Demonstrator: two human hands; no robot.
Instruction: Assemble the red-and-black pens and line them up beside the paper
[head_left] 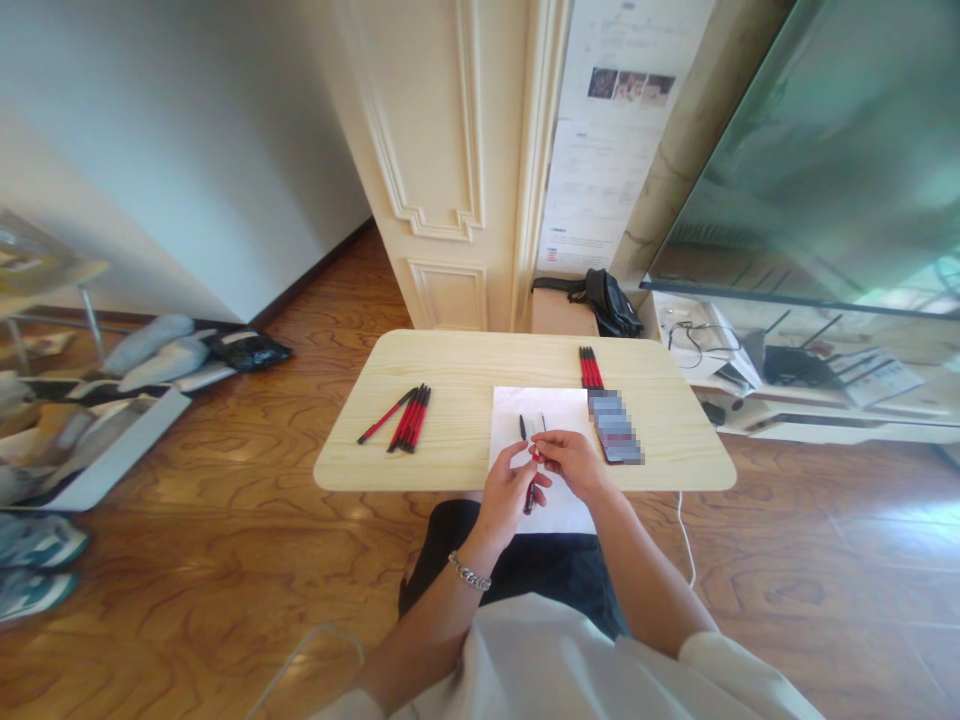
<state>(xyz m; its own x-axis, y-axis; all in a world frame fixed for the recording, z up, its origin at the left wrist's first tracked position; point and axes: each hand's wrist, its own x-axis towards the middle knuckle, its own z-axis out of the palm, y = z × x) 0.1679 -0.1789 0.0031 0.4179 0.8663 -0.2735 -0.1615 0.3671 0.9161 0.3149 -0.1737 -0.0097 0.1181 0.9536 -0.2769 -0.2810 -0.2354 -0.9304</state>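
My left hand [510,488] is closed around a red and black pen [530,496], whose dark end points down toward me. At the pen's upper end, the thumb and fingers of my right hand [576,462] are pinched together; the small part between them is too blurred to make out. Both hands are above a white sheet of paper [506,405]. Just beyond my fingertips, a black pen part [523,427] and a thin dark stick [544,422] lie on the sheet.
Several red and black pens [411,420] lie loosely on the table's left side. More such pens [591,368] sit in a row at the right, above a phone [616,428] with a blurred-out screen. The pale wooden table [457,355] has rounded corners. A black bag [607,303] rests behind it.
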